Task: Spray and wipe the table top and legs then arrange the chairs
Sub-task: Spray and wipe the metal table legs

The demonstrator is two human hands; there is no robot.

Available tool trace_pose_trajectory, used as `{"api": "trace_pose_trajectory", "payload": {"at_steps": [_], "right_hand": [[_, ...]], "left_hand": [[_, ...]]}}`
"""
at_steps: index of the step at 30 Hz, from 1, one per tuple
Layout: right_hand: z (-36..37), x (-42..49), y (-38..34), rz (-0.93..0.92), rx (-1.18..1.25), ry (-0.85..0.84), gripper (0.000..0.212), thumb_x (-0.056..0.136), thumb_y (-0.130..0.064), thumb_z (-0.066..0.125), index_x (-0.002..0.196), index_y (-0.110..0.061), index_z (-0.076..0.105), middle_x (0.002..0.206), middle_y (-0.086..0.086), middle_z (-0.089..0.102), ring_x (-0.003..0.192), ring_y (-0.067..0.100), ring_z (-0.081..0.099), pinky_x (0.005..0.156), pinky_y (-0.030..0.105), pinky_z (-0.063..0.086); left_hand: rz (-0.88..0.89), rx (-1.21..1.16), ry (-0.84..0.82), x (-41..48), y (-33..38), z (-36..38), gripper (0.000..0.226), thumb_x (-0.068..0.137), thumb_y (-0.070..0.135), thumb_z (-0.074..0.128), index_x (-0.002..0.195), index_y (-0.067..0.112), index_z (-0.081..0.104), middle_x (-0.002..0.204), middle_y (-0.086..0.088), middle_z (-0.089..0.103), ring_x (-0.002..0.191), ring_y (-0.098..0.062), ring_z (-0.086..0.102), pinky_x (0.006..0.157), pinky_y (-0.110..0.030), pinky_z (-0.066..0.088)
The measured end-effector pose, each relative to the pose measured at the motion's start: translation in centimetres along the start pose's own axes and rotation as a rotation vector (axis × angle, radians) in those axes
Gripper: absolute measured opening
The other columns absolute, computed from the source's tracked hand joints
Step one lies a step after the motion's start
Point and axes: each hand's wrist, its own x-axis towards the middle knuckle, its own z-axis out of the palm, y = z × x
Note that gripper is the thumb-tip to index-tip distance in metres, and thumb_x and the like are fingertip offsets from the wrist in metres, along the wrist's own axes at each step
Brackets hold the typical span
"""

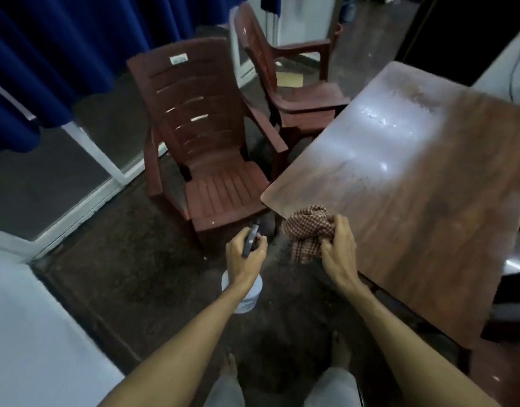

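- My left hand (247,257) has its fingers curled round the dark trigger head of the spray bottle (243,296). The white body hangs below my wrist, over the floor and off the table.
- My right hand (339,251) has its fingers and thumb bunched tight into the checked cloth (307,230). The cloth lies at the table's near edge, just beside the rounded near corner, and part of it droops over the rim.
- The table top (429,201) lies ahead and to the right of my right hand. Its long axis runs away from me towards the upper right.
- A pale, wet-looking sheen covers its far half, so I judge that wiping comes next.
- My right hand is the nearer one, already at the edge, so it should sweep forward and rightward along the length.
- The near chair (206,160) stands left of the corner, close to the table, and the far chair (294,83) is behind it. Neither is arranged yet.
- I cannot make out the table legs clearly from here.
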Motion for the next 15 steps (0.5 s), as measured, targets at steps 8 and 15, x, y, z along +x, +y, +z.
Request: {"api": "trace_pose_trajectory", "payload": {"at_steps": [8,15], "right_hand": [[9.5,-6.5,9.9,0.101,-0.060,-0.087,0.051,0.089,0.007,0.051,0.130,-0.022,0.054,0.123,-0.008,0.054,0.110,0.002,0.053,0.087,0.005,0.040],[23.2,-0.2,28.9,-0.036,-0.026,0.136,0.057,0.069,0.006,0.043,0.123,-0.008,0.059,0.115,0.007,0.057,0.105,0.013,0.054,0.092,0.004,0.037]], "left_hand": [[0.078,0.032,-0.213,1.8,-11.6,3.0,0.032,0.089,0.011,0.072,0.068,0.026,0.054,0.053,0.010,0.052,0.048,-0.010,0.053,0.049,-0.024,0.040],[0.186,-0.096,-0.242,9.2,-29.4,16.0,0.021,0.090,0.005,0.069,0.071,0.008,0.062,0.054,-0.005,0.057,0.049,-0.023,0.055,0.046,-0.039,0.042]]}}
